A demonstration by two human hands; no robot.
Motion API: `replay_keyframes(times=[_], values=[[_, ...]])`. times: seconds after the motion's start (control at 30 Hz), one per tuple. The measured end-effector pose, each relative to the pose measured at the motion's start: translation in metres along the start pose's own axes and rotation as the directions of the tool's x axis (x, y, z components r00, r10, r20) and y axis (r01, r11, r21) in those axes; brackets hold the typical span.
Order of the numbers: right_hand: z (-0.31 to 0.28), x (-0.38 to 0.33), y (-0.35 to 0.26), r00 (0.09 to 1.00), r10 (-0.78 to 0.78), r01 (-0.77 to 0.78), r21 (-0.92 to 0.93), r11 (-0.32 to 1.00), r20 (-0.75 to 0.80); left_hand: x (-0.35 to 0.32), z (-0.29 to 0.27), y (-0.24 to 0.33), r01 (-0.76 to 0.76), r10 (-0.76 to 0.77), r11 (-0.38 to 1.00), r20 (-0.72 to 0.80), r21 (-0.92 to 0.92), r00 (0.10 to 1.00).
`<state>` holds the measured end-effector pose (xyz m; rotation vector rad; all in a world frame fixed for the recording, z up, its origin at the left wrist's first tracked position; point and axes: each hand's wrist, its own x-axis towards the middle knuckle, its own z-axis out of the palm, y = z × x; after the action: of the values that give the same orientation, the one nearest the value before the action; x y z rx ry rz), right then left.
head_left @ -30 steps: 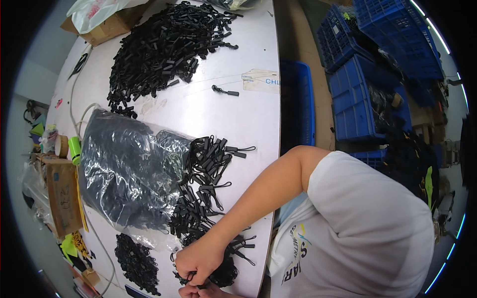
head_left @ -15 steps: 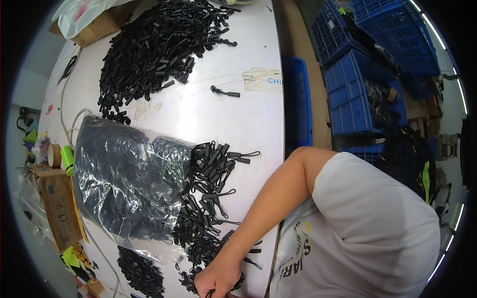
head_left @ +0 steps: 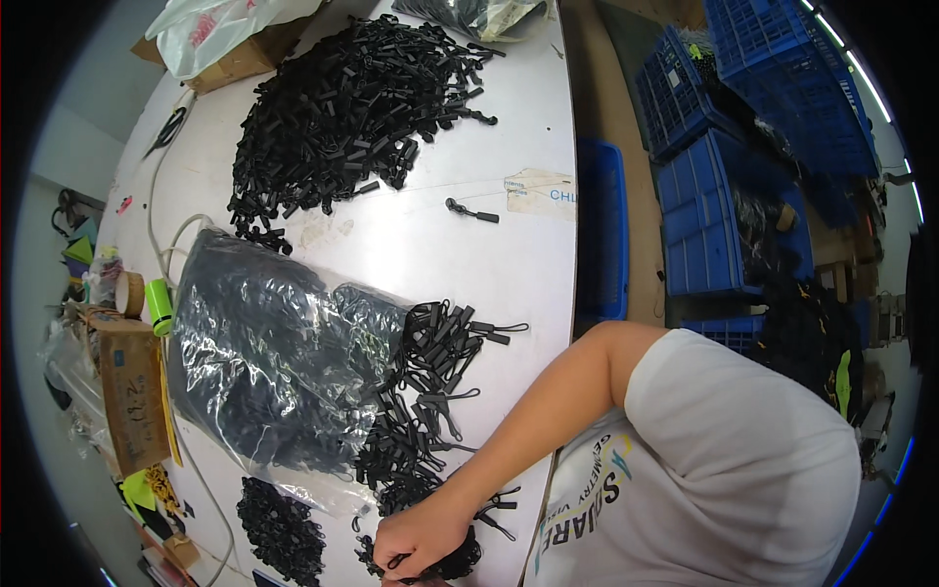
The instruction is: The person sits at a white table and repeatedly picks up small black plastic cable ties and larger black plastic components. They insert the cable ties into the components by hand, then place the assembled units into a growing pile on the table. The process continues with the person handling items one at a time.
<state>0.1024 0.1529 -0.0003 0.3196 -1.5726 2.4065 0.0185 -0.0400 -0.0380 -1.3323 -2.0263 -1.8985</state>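
My right hand [head_left: 423,536] is closed at the lower edge of the view, over the near end of a heap of black zipper pulls [head_left: 430,416] with cord loops. Its fingers pinch a black zipper pull [head_left: 396,562], of which only a small dark loop shows. A sliver of skin under it, cut off by the frame's edge, seems to be my left hand [head_left: 416,583]; its fingers are hidden. The heap spills out of a clear plastic bag [head_left: 279,357] packed with black pieces. Beside the bag's lower corner lies a smaller pile of black parts [head_left: 282,533].
A large mound of black parts [head_left: 342,108] covers the table's upper part, with one loose piece [head_left: 472,211] apart. Scissors [head_left: 168,131], a green cylinder [head_left: 158,306] and a cardboard box [head_left: 132,391] line the left edge. Blue crates [head_left: 699,215] stand beyond the table's right edge.
The whole view has shifted, so the table and piles sit farther right and lower. My right hand has moved slightly along the heap, and a dark loop now shows between its fingers.
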Motion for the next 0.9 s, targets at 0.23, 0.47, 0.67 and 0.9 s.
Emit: replay_keyframes(times=[0.23, 0.47, 0.67, 0.9], values=[[-0.005, 0.000, 0.004, 0.996, -0.086, 0.092, -0.223, 0.971, 0.035, 0.014, 0.015, 0.021, 0.094, -0.087, 0.989, 0.063, -0.114, 0.994], [-0.008, -0.003, -0.006, 0.999, -0.011, 0.022, -0.329, 0.944, 0.034, 0.028, 0.018, 0.024, 0.051, -0.036, 0.995, 0.166, -0.089, 0.985], [-0.012, -0.004, -0.016, 0.999, 0.026, -0.010, -0.386, 0.922, 0.035, 0.035, 0.022, 0.034, 0.012, -0.001, 0.999, 0.207, -0.047, 0.978], [-0.011, -0.007, -0.018, 1.000, 0.005, -0.011, -0.446, 0.895, -0.015, 0.036, 0.012, 0.041, 0.182, -0.193, 0.981, 0.294, 0.065, 0.936]])
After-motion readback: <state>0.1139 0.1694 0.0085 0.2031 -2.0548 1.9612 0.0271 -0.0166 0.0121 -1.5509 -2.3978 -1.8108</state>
